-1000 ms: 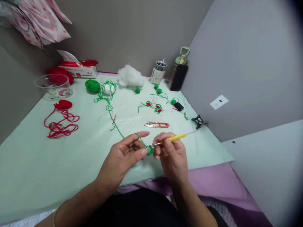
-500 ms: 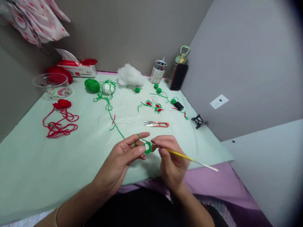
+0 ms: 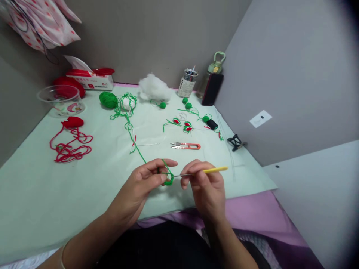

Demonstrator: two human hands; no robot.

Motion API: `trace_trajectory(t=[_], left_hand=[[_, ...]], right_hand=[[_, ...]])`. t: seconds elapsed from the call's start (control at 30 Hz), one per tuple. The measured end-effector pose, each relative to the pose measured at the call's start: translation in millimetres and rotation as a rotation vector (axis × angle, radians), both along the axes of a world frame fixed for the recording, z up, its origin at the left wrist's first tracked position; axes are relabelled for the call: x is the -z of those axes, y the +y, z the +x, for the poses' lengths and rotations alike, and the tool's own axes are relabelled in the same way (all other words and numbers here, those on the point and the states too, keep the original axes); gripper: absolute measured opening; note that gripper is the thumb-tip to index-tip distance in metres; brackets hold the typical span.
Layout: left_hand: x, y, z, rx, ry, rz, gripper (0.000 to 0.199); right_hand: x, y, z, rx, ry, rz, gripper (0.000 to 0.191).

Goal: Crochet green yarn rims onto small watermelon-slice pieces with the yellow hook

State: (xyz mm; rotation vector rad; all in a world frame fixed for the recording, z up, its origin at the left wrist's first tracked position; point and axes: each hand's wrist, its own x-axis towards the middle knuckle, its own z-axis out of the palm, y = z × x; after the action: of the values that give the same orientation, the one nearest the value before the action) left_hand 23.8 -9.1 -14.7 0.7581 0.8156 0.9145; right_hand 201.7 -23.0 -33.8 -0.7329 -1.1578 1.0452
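Observation:
Between the thumb and fingers of my left hand (image 3: 140,186) is a small green crocheted ring (image 3: 169,181). Green yarn (image 3: 138,152) runs from the tangle further back to my left hand, and a strand passes over its raised index finger. My right hand (image 3: 209,186) pinches a crochet hook (image 3: 215,170) with a yellow handle. The hook's metal shaft points left and its tip meets the ring's right side; the very tip is hidden in the yarn. Orange-handled thread snips (image 3: 185,146) lie just beyond my hands.
Red yarn (image 3: 73,144) and a clear tub (image 3: 60,101) are at the left. Further back are a green yarn ball (image 3: 108,100), white stuffing (image 3: 155,88), a pen tin (image 3: 187,84) and a phone (image 3: 212,89). Small red-and-green pieces (image 3: 187,129) lie beyond the snips.
The hook has swung from slanting down to the right to nearly level, and its shaft now shows. My right hand has turned and its fingers are farther from the ring, which has shifted slightly left.

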Motion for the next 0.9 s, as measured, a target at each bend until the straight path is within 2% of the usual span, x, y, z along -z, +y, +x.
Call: trace_trajectory(t=[0.13,0.3,0.37,0.43,0.57,0.63,0.73,0.9], left_hand=[[5.0,-3,5,0.007,0.012,0.093,0.028],[5.6,-3,1,0.019,0.062,0.089,0.024],[3.5,-4,0,-0.007,0.059,0.078,0.024],[0.6,-4,1,-0.044,0.031,0.064,0.03],[-4.5,-4,5,-0.065,-0.088,-0.022,0.045],[-5.4,-3,6,-0.027,-0.153,-0.1,0.045],[-5.4,0,5,0.024,-0.199,-0.165,0.045],[-6.3,0,3,-0.003,-0.123,-0.088,0.038]], right_hand=[[3.7,-2,-6,0.093,-0.224,0.141,0.016],[3.0,3,-4,-0.004,-0.019,0.032,0.018],[0.6,2,0,0.017,-0.072,0.036,0.02],[-1.9,-2,2,0.105,-0.288,0.154,0.022],[-3.4,-11,5,0.273,-0.914,0.569,0.029],[-1.9,-14,4,0.335,-1.027,0.648,0.037],[1.0,-13,3,0.333,-0.831,0.558,0.034],[-1.6,-2,0,0.176,-0.238,0.162,0.02]])
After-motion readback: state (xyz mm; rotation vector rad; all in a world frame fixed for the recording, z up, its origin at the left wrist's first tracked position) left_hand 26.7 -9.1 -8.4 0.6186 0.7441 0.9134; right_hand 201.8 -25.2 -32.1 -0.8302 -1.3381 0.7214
